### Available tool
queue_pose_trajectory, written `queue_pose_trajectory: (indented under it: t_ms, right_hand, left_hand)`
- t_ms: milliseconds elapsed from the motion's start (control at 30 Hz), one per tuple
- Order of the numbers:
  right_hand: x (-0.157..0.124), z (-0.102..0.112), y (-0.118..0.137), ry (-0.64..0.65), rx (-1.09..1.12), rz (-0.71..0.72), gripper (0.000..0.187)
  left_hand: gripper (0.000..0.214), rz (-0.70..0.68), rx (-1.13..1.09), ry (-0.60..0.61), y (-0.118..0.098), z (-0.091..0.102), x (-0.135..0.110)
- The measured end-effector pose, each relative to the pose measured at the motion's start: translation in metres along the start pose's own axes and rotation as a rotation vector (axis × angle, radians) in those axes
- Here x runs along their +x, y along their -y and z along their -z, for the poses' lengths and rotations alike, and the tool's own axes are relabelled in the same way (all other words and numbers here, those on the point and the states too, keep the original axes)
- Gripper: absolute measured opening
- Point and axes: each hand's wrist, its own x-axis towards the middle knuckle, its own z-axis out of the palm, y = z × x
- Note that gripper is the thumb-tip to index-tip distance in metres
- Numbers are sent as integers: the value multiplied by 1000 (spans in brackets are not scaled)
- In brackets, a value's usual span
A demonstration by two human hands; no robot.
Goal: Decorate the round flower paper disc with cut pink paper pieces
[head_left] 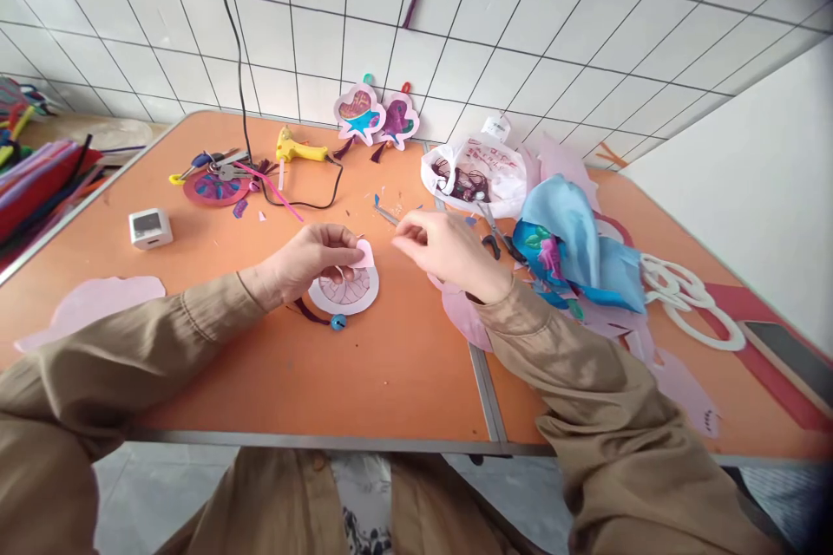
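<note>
My left hand [317, 258] pinches a small pale pink piece [365, 255] with a rounded end, between thumb and fingertips. Partly beneath that hand, a round white-rimmed ornament [344, 299] with a pink patterned centre lies on the table. A blue bell [338, 323] and a dark tassel [311, 310] are at its lower edge. My right hand [442, 247] is just to the right, fingers drawn together in a pinch. A slim silver pointed tool [386, 214] shows beyond its fingertips; whether they grip it, I cannot tell.
On the orange table [292, 390], a yellow glue gun [303, 147], keys [225, 169] and a white cube [149, 228] sit left. Two ornaments [359, 114] lean on the tiled wall. Rightward are a white bag [482, 173], scissors [498, 234], blue fabric [566, 225], white rings [706, 321] and a phone [790, 360].
</note>
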Motion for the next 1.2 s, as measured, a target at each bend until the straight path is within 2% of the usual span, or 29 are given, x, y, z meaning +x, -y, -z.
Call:
queue_pose_trajectory:
  t_ms: [67,133,200,267,467,533,633,733,800,933,1100,1200]
  right_hand:
    - [6,5,-13,5,-337,-112,9]
    - [10,4,-24,97,-523,-176,14]
    - [12,0,-33,194,-562,-172,15]
    - [11,-6,-38,236,-549,-149,17]
    - [9,-3,-39,220,-528,-127,28]
    - [10,3,-40,151,-388,-143,31]
    - [14,9,-47,41,83,-223,41]
    - [18,10,-53,71,495,-287,48]
    - [19,8,-54,85,558,-263,39]
    - [14,-1,-51,109,266,-165,14]
    - [5,-4,-40,185,-146,-43,17]
    - [1,0,-26,115,-162,-15,17]
  left_hand:
    - [26,30,-86,-29,0,0,1]
    - [27,44,-134,-50,0,1,3]
    - [27,43,-170,-75,0,2,5]
    - [27,35,-195,-98,1,3,6]
    - [25,23,-277,-123,-1,1,2]
    - [26,30,-321,-122,-3,-1,0]
    - [26,44,-355,-110,-4,-1,-1]
    - [26,57,-357,-98,-3,-1,-2]
    - [26,52,-352,-92,-2,-1,-2]
    - [25,12,-301,-86,-4,-4,-6]
    - [24,18,-254,-100,-7,-10,-12]
    - [24,27,-245,-107,-6,-13,-13]
